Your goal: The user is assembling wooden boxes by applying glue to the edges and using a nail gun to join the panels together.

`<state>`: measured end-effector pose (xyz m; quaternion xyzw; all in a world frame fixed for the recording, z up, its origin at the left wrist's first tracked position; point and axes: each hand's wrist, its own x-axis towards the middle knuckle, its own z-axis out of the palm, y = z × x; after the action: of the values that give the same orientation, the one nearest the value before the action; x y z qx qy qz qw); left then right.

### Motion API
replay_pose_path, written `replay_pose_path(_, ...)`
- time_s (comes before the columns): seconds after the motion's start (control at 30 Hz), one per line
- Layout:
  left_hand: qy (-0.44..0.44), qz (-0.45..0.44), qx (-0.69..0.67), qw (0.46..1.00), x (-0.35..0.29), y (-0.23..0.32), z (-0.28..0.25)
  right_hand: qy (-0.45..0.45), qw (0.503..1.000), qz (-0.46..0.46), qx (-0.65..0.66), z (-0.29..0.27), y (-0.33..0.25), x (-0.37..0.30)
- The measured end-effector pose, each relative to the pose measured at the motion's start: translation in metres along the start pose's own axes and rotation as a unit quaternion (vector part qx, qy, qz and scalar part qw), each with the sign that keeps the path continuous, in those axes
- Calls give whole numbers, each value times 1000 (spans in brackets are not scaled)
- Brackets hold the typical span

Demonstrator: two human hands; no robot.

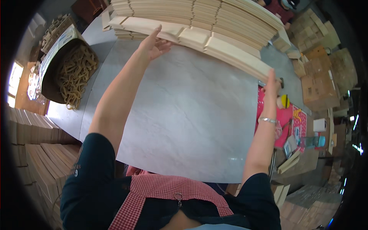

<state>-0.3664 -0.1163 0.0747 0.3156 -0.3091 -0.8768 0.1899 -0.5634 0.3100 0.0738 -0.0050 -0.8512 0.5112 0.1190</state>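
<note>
A small set of long, pale wooden slats (228,48) with cross grooves lies along the front of a larger slat stack (168,11). My left hand (153,46) is at the slats' near edge, its fingers spread apart and the palm partly turned up. Its thumb points up against their face. At the right end of the same slats, my right hand (271,86) has its thumb up beside the corner and its other fingers curled low, partly hidden. A silver bracelet (267,120) circles that wrist.
A grey marbled sheet (191,111) covers the table before me. At left stands a bin (50,82) of tan straps (76,71). To the right are a yellow tape measure (285,101), pink cloth (283,119), a bottle (312,142) and cartons (320,90). Another person (281,9) is at the far right.
</note>
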Motion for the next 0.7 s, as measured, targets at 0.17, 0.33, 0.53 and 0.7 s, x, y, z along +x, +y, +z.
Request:
replay_pose_path(0.17, -20, -14, -41, 999, -6, -13, -26, -9, 996, 56, 68, -48, 31, -89)
replay_pose_path(0.33, 19, -56, 35, 998, -128, -108, -101, -64, 992, -59, -90, -147, 103, -146)
replay_pose_path(0.53, 54, -75, -4, 996, -177, -143, -147, 26, 913, -77, -400, -229, 130, -229)
replay_pose_path(0.7, 14, -109, 55, 992, -215, -129, -144, -30, 920, -58, -387, -247, 147, -268)
